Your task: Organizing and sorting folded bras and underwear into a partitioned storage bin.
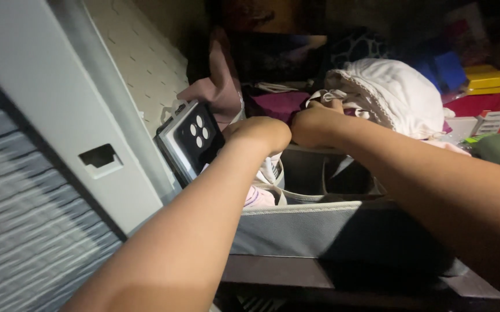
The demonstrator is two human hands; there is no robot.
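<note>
A: Closest to us, two bare forearms run up from the bottom edge, crossing over the front wall of a grey fabric bin (331, 231) that sits on a dark shelf (284, 271).

B: And the bin's inside?

A: Fabric dividers (319, 193) split it into compartments; the front one looks dim and mostly in shadow. At its left there is a bit of pale printed cloth (259, 198) just under the left wrist.

B: Where are the hands now?

A: Side by side, almost touching, over the middle of the bin. The left hand (259, 134) is curled downward, knuckles up; I can't tell what its fingers grip, they are hidden. The right hand (314, 124) is closed, pinching the edge of a white lacy garment (391, 95) at its trim.

B: So the garment lies where?

A: Bunched at the bin's back right, just beyond the right hand. Left of the left hand a phone in a clear case (191, 141) stands tilted, camera lenses facing us, against a pink cloth (221, 86).

B: Further back?

A: Purple fabric (281, 104) behind the hands, then a yellow box (484, 78) and blue items (446, 69) far right. A white panel (47, 98) runs along the left.
</note>
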